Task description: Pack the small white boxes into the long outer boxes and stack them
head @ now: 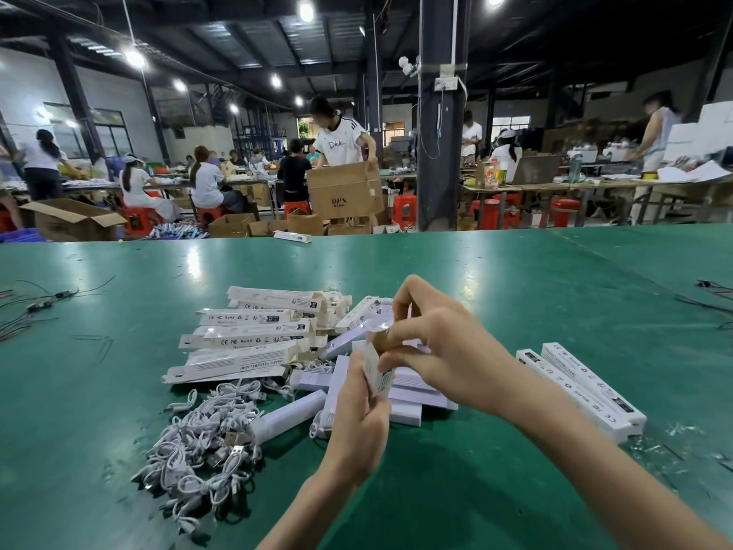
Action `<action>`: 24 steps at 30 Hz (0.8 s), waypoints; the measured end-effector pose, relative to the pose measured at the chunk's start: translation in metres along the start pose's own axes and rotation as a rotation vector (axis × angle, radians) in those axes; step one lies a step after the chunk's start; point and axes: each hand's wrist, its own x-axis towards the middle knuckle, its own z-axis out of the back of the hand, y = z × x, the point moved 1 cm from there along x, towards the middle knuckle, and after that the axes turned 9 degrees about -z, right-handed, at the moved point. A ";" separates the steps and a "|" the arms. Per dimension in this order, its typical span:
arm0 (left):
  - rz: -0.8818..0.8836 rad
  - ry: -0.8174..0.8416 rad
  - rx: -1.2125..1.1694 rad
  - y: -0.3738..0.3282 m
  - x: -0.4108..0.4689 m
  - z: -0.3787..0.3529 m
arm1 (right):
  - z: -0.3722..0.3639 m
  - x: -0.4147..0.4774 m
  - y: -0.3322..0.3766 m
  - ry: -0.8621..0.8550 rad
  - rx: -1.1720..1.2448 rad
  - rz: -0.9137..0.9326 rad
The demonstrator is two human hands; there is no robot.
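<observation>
My left hand (pixel 359 418) grips a long outer box (pixel 377 371) upright by its lower part, its open end pointing up. My right hand (pixel 432 343) pinches the flap at that open end with thumb and fingers. Behind the hands lies a pile of flat, unfilled long outer boxes (pixel 254 331) with printed labels. Several small white boxes (pixel 408 394) and a white tube-shaped lamp (pixel 289 416) lie under and beside my hands. Two packed long boxes (pixel 583 387) lie side by side at the right.
A tangle of white USB cables (pixel 202 438) lies at the front left on the green table (pixel 515 291). Thin black wires (pixel 35 307) sit at the far left and more black wires (pixel 714 291) at the far right edge. Workers and cardboard cartons fill the hall beyond the table.
</observation>
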 end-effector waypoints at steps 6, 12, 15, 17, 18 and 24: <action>-0.092 0.025 0.087 -0.004 0.001 0.002 | -0.001 -0.005 -0.004 0.306 -0.001 -0.144; -0.051 0.051 0.003 -0.007 -0.002 0.006 | 0.014 0.002 -0.010 0.280 0.470 -0.160; -0.027 0.105 -0.016 -0.011 -0.002 0.006 | 0.011 0.004 -0.018 0.303 0.591 -0.172; -0.012 0.120 -0.031 -0.016 -0.001 0.001 | 0.003 0.005 -0.020 0.315 0.590 -0.177; 0.048 0.095 -0.079 -0.020 0.001 -0.001 | 0.000 0.005 -0.021 0.310 0.597 -0.188; 0.280 0.120 -0.278 -0.011 0.004 0.007 | -0.011 0.008 -0.026 0.258 0.739 -0.224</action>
